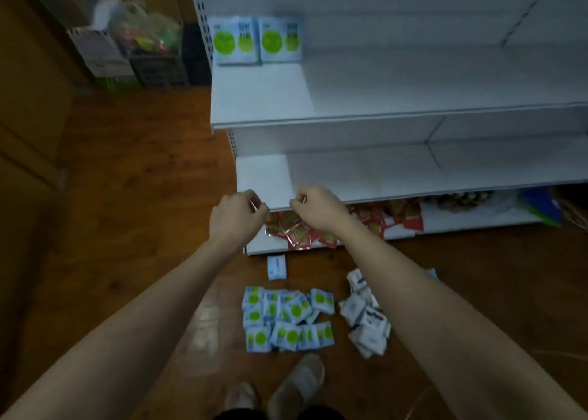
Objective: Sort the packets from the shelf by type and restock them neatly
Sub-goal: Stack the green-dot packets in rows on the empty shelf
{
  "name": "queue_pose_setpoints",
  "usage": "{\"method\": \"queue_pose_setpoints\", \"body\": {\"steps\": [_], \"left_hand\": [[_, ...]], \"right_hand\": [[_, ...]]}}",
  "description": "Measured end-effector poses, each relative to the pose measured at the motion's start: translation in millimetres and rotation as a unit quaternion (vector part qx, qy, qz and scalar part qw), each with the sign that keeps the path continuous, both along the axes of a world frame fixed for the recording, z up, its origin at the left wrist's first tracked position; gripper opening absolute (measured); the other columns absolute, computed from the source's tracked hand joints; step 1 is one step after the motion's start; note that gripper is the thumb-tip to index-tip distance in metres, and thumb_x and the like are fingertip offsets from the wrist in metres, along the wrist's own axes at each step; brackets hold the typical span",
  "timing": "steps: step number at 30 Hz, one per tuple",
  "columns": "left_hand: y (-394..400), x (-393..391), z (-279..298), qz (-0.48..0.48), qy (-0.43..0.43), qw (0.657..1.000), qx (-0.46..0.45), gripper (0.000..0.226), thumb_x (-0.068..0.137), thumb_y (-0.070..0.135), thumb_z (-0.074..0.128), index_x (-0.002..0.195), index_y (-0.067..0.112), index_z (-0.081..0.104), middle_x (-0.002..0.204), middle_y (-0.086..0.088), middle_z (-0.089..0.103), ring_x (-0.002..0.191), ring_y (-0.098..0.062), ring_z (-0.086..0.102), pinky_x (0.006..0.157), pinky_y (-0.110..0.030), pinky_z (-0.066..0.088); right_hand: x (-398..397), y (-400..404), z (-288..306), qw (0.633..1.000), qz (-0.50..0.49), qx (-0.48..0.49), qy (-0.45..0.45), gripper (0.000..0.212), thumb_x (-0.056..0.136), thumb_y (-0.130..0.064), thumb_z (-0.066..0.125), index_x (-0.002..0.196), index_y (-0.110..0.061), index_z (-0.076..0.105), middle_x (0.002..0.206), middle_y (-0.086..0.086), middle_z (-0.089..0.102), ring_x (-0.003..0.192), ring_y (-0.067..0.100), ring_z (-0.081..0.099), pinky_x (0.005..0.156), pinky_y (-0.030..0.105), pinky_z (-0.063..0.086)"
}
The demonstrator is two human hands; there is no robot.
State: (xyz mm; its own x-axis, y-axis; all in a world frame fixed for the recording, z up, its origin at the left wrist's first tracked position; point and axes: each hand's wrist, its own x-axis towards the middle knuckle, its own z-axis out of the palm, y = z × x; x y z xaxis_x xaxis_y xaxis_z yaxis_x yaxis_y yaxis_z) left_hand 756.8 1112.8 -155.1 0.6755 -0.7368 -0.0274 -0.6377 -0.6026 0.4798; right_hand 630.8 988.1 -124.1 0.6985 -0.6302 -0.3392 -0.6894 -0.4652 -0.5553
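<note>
My left hand [237, 216] and my right hand [315, 208] hover side by side at the front edge of the white middle shelf [381, 171]. Both have curled fingers, with thumb and fingertips drawn together; no packet shows in either. Just below them red foil packets [296, 232] lie scattered on the bottom shelf. Two stacks of pale blue packets with green circles [257, 40] stand at the left end of the upper shelf [413, 85]. On the floor lie a pile of the same green-circle packets [286, 319], a pile of white packets [366, 317] and one lone pale packet [276, 267].
My slippered feet [299, 384] stand just behind the floor piles. A bag of brown goods [458, 200] and a blue-green bag [541, 206] sit on the bottom shelf at right. Dark crates and a box with bagged items [159, 66] stand at the back left on the wooden floor.
</note>
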Motion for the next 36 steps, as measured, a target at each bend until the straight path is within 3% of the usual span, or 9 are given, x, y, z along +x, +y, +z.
{"method": "queue_pose_setpoints", "body": {"steps": [6,11,19,23,26,29,31,34,36], "left_hand": [[87,-43,-133,0.006,0.125,0.981,0.148,0.015,0.087,0.037,0.056,0.089,0.024,0.063,0.085,0.000,0.070,0.086,-0.025,0.063,0.068,-0.034,0.052],[127,-80,-229,0.063,0.209,0.954,0.206,0.008,0.085,0.039,0.059,0.084,0.031,0.058,0.075,0.009,0.065,0.086,-0.021,0.064,0.066,-0.028,0.045],[133,-122,-455,0.085,0.325,0.891,0.306,0.017,0.079,0.033,0.070,0.088,0.022,0.061,0.094,-0.005,0.069,0.094,-0.024,0.064,0.080,-0.032,0.049],[126,-135,-582,0.043,0.314,0.887,0.336,0.032,0.080,0.032,0.074,0.107,0.021,0.062,0.108,-0.013,0.066,0.105,-0.031,0.061,0.090,-0.035,0.046],[110,-140,-655,0.016,0.224,0.906,0.359,0.055,0.080,0.041,0.074,0.128,0.020,0.056,0.129,-0.015,0.052,0.123,-0.035,0.044,0.105,-0.041,0.034],[95,-144,-702,0.022,0.183,0.910,0.371,0.060,0.085,0.051,0.067,0.134,0.020,0.051,0.138,-0.014,0.038,0.130,-0.036,0.030,0.106,-0.047,0.031],[91,-149,-718,0.004,0.155,0.910,0.384,0.057,0.085,0.052,0.065,0.130,0.019,0.055,0.138,-0.014,0.035,0.130,-0.037,0.028,0.104,-0.049,0.030],[91,-156,-721,-0.010,0.118,0.924,0.362,0.048,0.084,0.047,0.066,0.125,0.023,0.058,0.134,-0.013,0.040,0.129,-0.035,0.029,0.103,-0.047,0.029],[91,-158,-712,0.008,0.143,0.932,0.333,0.044,0.084,0.044,0.066,0.123,0.027,0.055,0.129,-0.011,0.049,0.128,-0.034,0.034,0.101,-0.047,0.029]], "right_hand": [[-45,64,-142,0.990,0.006,0.097,0.102,0.021,0.092,-0.032,0.055,0.074,-0.025,0.047,0.081,0.004,0.060,0.081,0.029,0.059,0.075,0.040,0.049],[-90,93,-257,0.970,0.005,0.172,0.172,0.016,0.099,-0.028,0.051,0.094,-0.013,0.053,0.065,0.003,0.043,0.055,0.019,0.040,0.054,0.034,0.033],[-143,101,-488,0.925,-0.062,0.287,0.242,0.045,0.094,-0.018,0.053,0.054,-0.016,0.032,0.050,0.004,0.029,0.044,0.017,0.030,0.050,0.030,0.022],[-153,106,-603,0.885,-0.154,0.370,0.235,0.031,0.094,-0.018,0.055,0.064,-0.013,0.048,0.066,0.006,0.049,0.071,0.024,0.056,0.058,0.030,0.046],[-152,110,-670,0.860,-0.218,0.407,0.218,0.012,0.095,-0.018,0.055,0.094,-0.006,0.058,0.092,0.015,0.058,0.094,0.029,0.060,0.076,0.042,0.057],[-152,121,-719,0.855,-0.272,0.405,0.177,0.036,0.095,-0.012,0.055,0.129,-0.003,0.047,0.123,0.023,0.055,0.089,0.027,0.059,0.089,0.048,0.053],[-154,130,-745,0.845,-0.313,0.412,0.134,0.041,0.093,-0.009,0.057,0.128,-0.017,0.037,0.123,0.014,0.053,0.083,0.016,0.054,0.086,0.042,0.054],[-156,141,-763,0.812,-0.376,0.439,0.079,0.062,0.090,-0.013,0.062,0.141,-0.028,0.031,0.122,0.002,0.053,0.103,0.021,0.059,0.089,0.047,0.056],[-157,146,-758,0.806,-0.365,0.461,0.072,0.057,0.093,-0.019,0.063,0.142,-0.028,0.035,0.126,0.002,0.054,0.108,0.024,0.060,0.086,0.045,0.058]]}}
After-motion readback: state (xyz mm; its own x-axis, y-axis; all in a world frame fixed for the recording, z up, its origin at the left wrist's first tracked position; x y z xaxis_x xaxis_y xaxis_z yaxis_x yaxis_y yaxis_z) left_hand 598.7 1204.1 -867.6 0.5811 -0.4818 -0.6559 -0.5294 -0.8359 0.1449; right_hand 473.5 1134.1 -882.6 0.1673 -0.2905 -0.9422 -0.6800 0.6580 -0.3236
